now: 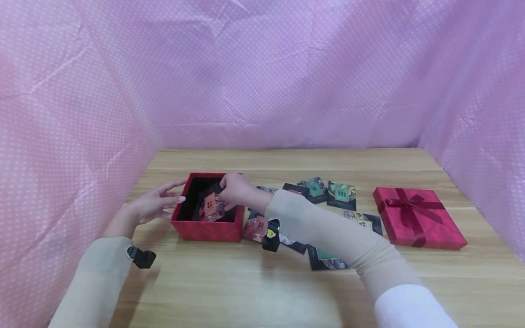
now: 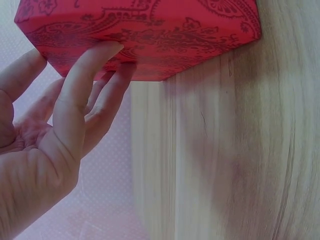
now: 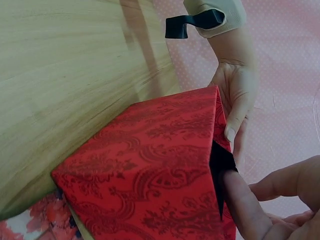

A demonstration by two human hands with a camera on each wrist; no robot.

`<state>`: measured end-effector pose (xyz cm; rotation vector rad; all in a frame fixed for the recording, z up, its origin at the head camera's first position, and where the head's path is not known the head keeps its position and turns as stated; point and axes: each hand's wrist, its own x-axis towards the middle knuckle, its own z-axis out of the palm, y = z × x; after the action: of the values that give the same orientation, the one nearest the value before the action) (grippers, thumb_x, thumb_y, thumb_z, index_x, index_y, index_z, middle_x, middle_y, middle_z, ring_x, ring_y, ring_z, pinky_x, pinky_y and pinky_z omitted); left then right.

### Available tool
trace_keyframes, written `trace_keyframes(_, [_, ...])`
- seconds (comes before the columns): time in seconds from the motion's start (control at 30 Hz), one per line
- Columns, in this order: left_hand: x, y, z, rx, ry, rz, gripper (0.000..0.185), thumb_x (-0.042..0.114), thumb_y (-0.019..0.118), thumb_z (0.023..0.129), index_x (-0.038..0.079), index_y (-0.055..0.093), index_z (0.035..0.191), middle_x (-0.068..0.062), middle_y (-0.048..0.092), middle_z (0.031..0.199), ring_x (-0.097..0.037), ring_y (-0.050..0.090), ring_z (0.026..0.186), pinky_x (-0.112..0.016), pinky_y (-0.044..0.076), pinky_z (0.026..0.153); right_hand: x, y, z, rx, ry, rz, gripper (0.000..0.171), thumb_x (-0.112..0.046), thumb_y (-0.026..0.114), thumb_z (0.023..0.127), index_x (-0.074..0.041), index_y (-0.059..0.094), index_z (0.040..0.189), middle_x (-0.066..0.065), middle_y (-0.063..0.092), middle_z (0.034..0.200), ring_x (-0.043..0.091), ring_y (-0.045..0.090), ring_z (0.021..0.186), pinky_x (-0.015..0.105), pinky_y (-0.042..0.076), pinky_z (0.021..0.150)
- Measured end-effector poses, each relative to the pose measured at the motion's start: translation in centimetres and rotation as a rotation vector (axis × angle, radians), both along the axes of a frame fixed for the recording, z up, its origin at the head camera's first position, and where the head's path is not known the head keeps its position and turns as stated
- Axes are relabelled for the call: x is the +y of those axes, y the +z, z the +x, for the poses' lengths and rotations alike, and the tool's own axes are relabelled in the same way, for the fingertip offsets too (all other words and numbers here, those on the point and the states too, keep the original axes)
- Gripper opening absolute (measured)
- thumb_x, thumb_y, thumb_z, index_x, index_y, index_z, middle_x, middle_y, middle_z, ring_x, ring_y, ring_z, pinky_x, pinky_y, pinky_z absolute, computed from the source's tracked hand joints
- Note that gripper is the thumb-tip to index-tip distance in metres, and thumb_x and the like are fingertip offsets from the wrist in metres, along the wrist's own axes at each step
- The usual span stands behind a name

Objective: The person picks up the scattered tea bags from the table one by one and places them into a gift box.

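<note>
A red patterned gift box (image 1: pixel 209 231) stands without its lid on the wooden table, its inside black. My left hand (image 1: pixel 152 202) rests its outstretched fingers against the box's left wall; in the left wrist view, the fingertips touch the red side (image 2: pixel 145 35). Over the box's right rim reaches my right hand (image 1: pixel 238 189), pinching a dark printed packet (image 1: pixel 211 206) with an orange-red label, tilted inside the box. From the right wrist, only a black corner (image 3: pixel 221 161) of the packet shows by the thumb.
Several similar dark packets with green, red and pale labels lie right of the box, among them a green-labelled one (image 1: pixel 342 195), some partly under my right forearm. Farther right lies the red lid (image 1: pixel 418 218) with a ribbon bow. Pink dotted cloth (image 1: pixel 287 91) hangs around the table.
</note>
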<state>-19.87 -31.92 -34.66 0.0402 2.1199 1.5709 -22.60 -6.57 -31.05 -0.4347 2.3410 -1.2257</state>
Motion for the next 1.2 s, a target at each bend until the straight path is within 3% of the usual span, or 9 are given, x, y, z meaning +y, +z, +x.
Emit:
trace_keyframes(0.1, [0.1,0.0,0.0,0.004,0.0,-0.012,0.075,0.02,0.055,0.097,0.016,0.006,0.154,-0.034,0.016,0.151,-0.029,0.053,0.115,-0.044,0.054,0.084,-0.4,-0.3,-0.2,-0.008,0.007,0.018,0.035,0.008,0.057,0.085,-0.008,0.036,0.063,0.005,0.054,0.065,0.023,0.071,0.065,0.023,0.055,0.053])
trace_keyframes(0.23, [0.1,-0.1,0.0,0.006,0.003,-0.016,0.074,0.02,0.055,0.097,0.016,0.007,0.154,-0.033,0.018,0.151,-0.028,0.054,0.116,-0.043,0.054,0.084,-0.9,-0.8,-0.4,-0.011,0.017,0.042,0.052,0.008,0.055,0.085,-0.015,0.018,0.057,-0.006,0.024,0.045,0.02,0.07,0.06,0.023,0.055,0.051])
trace_keyframes(0.5, [-0.1,-0.2,0.1,0.004,0.006,-0.008,0.073,0.019,0.054,0.098,0.012,0.007,0.153,-0.033,0.02,0.15,-0.017,0.057,0.11,-0.04,0.054,0.084,-2.1,-1.3,-0.6,0.0,0.023,0.1,0.051,0.009,0.052,0.084,-0.016,0.019,0.055,-0.005,0.028,0.041,0.019,0.069,0.056,0.023,0.053,0.047])
trace_keyframes(0.87, [-0.2,-0.3,0.2,0.0,0.053,-0.018,0.073,0.021,0.057,0.096,0.009,0.012,0.153,-0.023,0.036,0.146,-0.006,0.06,0.103,-0.04,0.054,0.087,-3.4,-1.8,-0.8,0.051,0.072,0.203,0.05,0.008,0.05,0.084,-0.015,0.02,0.051,-0.001,0.035,0.039,0.017,0.068,0.053,0.022,0.053,0.047])
trace_keyframes(1.03, [-0.1,-0.2,0.4,0.004,0.051,0.003,0.073,0.019,0.056,0.097,0.007,0.011,0.153,-0.03,0.028,0.148,-0.008,0.059,0.103,-0.039,0.054,0.086,-3.7,-2.0,-0.8,0.126,0.123,0.266,0.049,0.006,0.05,0.084,-0.014,0.023,0.049,-0.003,0.039,0.039,0.015,0.068,0.056,0.019,0.051,0.047])
trace_keyframes(1.13, [0.0,-0.2,0.4,-0.003,0.048,0.009,0.073,0.019,0.056,0.097,0.008,0.01,0.153,-0.031,0.026,0.148,-0.009,0.06,0.103,-0.039,0.054,0.085,-3.7,-2.3,-0.9,0.185,0.16,0.327,0.049,0.004,0.052,0.085,-0.013,0.026,0.047,-0.003,0.044,0.04,0.009,0.065,0.05,0.016,0.045,0.044])
trace_keyframes(1.2, [0.1,-0.3,0.4,-0.005,0.046,0.01,0.073,0.02,0.056,0.097,0.008,0.01,0.153,-0.031,0.027,0.148,-0.009,0.06,0.103,-0.039,0.054,0.086,-3.6,-2.4,-0.9,0.216,0.175,0.352,0.049,0.002,0.053,0.086,-0.014,0.026,0.047,-0.005,0.04,0.04,0.004,0.059,0.046,0.015,0.039,0.043])
